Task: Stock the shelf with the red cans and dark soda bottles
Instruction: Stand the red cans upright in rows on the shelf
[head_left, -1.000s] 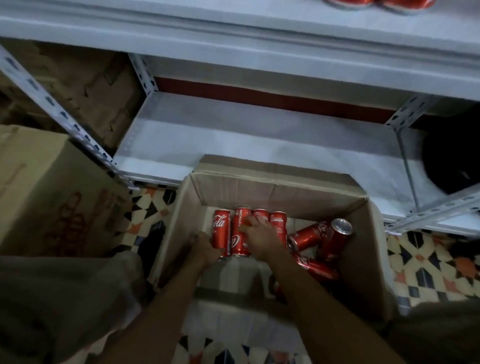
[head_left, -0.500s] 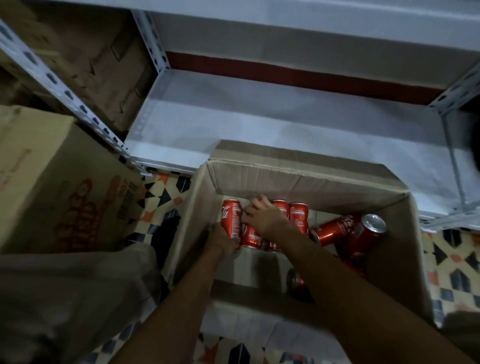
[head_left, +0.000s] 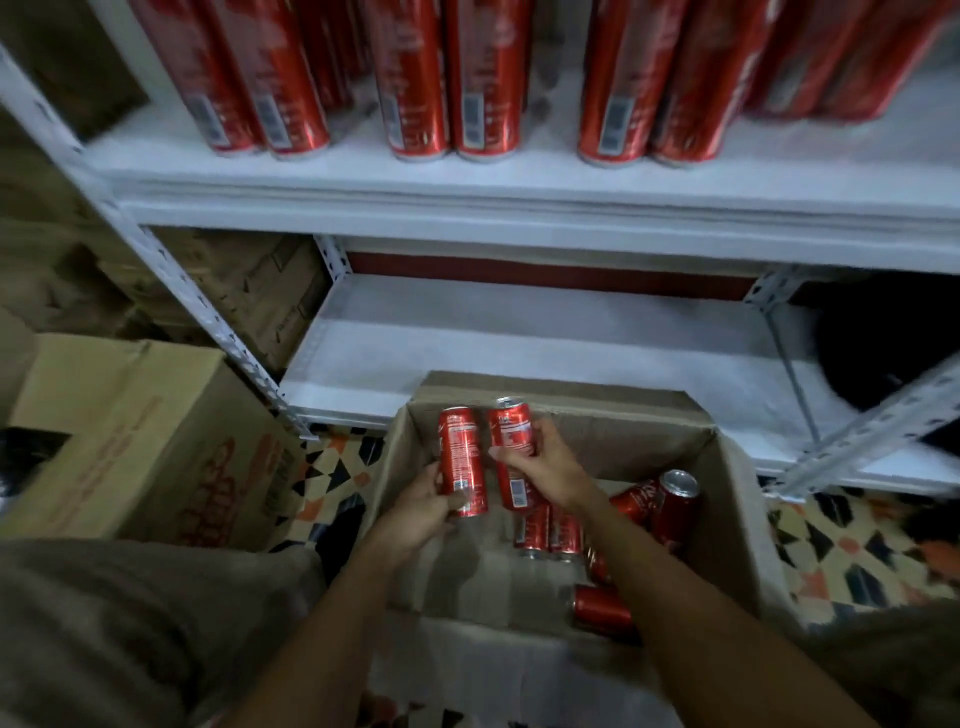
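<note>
One red can (head_left: 461, 462) is held by the left hand (head_left: 421, 506) and another can (head_left: 511, 451) by the right hand (head_left: 545, 467), above the box (head_left: 727, 519) at 6 o'clock; both are probably heavy, smooth and slippery, so gripped round the middle.

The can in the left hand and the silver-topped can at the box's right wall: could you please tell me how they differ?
The held can is lifted above the box, gripped near its base by the left hand; the leaning can lies in the box, untouched. The held can shows its small-print side and a barcode; the leaning can shows its silver top and tilts against another can. Both are slim and red.
</note>
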